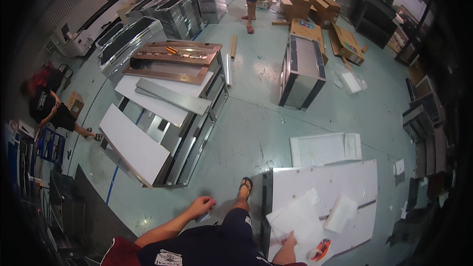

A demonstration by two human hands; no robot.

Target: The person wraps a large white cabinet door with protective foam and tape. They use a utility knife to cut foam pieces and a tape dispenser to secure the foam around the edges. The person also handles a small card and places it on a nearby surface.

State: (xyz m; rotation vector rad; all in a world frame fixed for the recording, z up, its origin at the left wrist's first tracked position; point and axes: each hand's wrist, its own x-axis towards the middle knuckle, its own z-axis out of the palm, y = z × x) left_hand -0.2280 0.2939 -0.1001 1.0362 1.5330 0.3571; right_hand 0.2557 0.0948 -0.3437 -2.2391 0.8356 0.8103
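My right hand (289,239) is at the near edge of a thin white foam sheet (295,215), its fingers closed on it. The sheet lies over a large white-panelled cabinet (325,180). Beside that hand is an orange tape dispenser (322,249) with a pale roll. A folded white foam piece (341,213) rests farther right on the panel. My left hand (201,207) is held out over the floor, left of my foot, fingers curled. A small greyish piece (203,217) shows just under it; whether the fingers grip it is hard to make out.
On the left, a metal frame (197,140) carries white panels, grey strips and a copper-coloured door frame (172,61). A metal cabinet (304,71), cardboard boxes (308,5) and wrapped units (172,12) stand farther off. Two other people are at the back and far left.
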